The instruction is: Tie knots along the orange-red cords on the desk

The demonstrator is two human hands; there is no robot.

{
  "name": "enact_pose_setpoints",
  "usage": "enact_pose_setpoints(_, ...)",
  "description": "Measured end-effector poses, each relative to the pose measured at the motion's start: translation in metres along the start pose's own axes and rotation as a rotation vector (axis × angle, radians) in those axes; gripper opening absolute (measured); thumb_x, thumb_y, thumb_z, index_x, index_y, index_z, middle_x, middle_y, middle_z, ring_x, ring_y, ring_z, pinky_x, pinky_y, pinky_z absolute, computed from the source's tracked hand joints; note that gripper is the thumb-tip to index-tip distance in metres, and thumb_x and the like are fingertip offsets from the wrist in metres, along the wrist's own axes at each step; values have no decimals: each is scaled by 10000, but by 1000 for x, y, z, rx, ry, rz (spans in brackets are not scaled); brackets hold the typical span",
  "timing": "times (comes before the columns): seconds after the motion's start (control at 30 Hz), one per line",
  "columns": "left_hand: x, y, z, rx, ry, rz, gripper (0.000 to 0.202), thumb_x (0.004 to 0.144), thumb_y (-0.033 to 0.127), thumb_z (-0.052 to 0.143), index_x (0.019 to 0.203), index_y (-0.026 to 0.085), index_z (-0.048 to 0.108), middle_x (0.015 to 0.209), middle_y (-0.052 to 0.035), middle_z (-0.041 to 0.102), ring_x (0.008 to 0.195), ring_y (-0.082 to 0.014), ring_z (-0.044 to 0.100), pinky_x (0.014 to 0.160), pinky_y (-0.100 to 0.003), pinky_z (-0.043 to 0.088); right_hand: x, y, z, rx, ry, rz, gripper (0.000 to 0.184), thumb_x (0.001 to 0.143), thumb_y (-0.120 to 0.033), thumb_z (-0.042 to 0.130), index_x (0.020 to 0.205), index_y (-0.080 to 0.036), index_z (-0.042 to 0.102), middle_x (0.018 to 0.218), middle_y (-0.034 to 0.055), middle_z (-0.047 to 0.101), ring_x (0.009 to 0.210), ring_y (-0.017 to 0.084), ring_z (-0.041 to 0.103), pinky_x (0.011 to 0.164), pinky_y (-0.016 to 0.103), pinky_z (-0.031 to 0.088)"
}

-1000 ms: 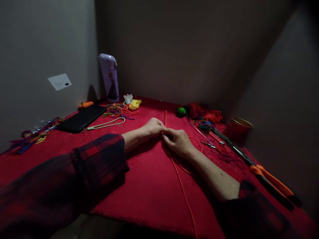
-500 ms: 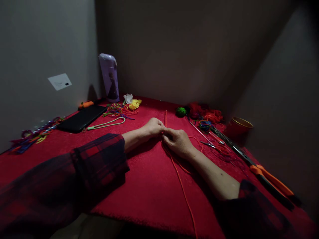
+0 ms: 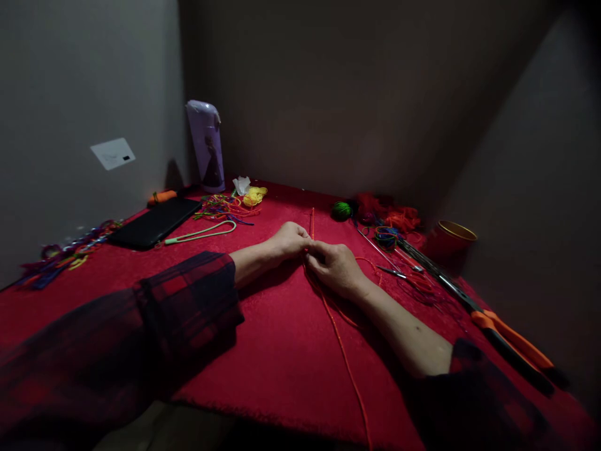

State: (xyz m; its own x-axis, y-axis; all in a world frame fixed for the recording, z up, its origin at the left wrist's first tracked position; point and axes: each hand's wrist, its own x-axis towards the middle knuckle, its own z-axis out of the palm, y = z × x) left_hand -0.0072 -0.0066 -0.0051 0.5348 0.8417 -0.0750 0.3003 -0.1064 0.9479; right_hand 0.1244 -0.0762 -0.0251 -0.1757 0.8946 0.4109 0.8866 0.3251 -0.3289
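My left hand (image 3: 290,240) and my right hand (image 3: 334,267) meet at the middle of the red table (image 3: 263,351), fingers pinched together. Between them runs an orange cord (image 3: 345,360) that trails toward me across the cloth. A thin orange rod (image 3: 312,222) points away from the fingertips toward the far edge. Both hands are closed on the cord where it meets the rod; the exact grip is hidden by the fingers.
Right side: green yarn ball (image 3: 342,211), red-orange yarn heap (image 3: 392,218), red cup (image 3: 448,243), metal needles (image 3: 375,248), orange-handled pliers (image 3: 509,341). Left side: black tablet (image 3: 154,222), green loop cord (image 3: 201,233), coloured cords (image 3: 225,205), purple bottle (image 3: 206,147).
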Motion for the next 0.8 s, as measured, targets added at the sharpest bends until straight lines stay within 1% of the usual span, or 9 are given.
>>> enact_pose_setpoints(0.37, 0, 0, -1, 16, 23, 6, 148, 698, 158, 591, 579, 135, 506, 428, 49, 434, 368, -38, 321, 397, -207, 210, 1, 0, 1, -15, 0, 14, 248, 852, -259, 529, 1055, -222, 665, 780, 27, 645, 651, 122, 575, 599, 209, 335)
enact_pose_setpoints(0.57, -2, 1, -1, 0, 19, 4, 163, 698, 175, 604, 577, 135, 502, 429, 50, 430, 370, -36, 316, 400, -208, 204, 0, -1, 1, -28, -4, 15, 238, 850, -256, 528, 1041, -222, 667, 776, 25, 645, 640, 120, 570, 589, 211, 326)
enact_pose_setpoints(0.8, 1, -1, -1, 9, 15, 7, 158, 698, 166, 595, 575, 136, 501, 439, 44, 436, 377, -41, 328, 406, -210, 213, 0, 0, 2, -16, 2, 14, 224, 849, -252, 530, 1025, -219, 665, 782, 26, 646, 657, 125, 579, 595, 211, 330)
